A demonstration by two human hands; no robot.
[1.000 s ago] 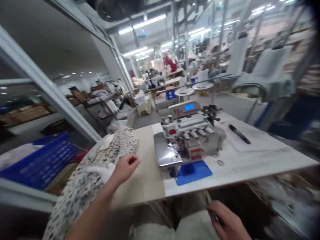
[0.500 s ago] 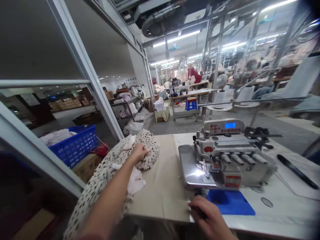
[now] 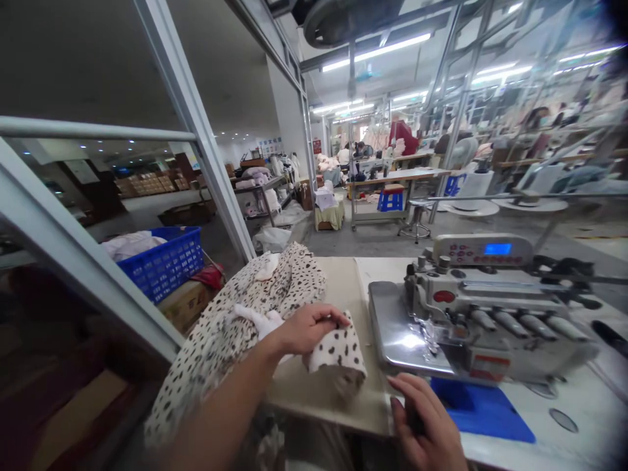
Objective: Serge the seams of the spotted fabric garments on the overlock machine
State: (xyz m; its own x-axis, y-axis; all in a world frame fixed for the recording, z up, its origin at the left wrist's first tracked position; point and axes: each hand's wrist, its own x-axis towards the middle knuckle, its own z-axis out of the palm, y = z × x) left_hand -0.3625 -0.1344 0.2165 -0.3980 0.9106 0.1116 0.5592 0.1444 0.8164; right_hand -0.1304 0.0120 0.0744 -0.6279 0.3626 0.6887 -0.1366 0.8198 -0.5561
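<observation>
Head view: left hand (image 3: 307, 329) grips soft, dotted fabric piece (image 3: 338, 350).

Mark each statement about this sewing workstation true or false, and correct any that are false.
1. The left hand grips a piece of spotted fabric to the left of the sewing machine. True.
2. The spotted fabric lies under the sewing machine's needle. False: it sits apart from the machine, off to its left.
3. The right hand rests at the front edge of the table, in front of the sewing machine. True.
4. The blue basket holds nothing. False: pale cloth lies in it.
</observation>
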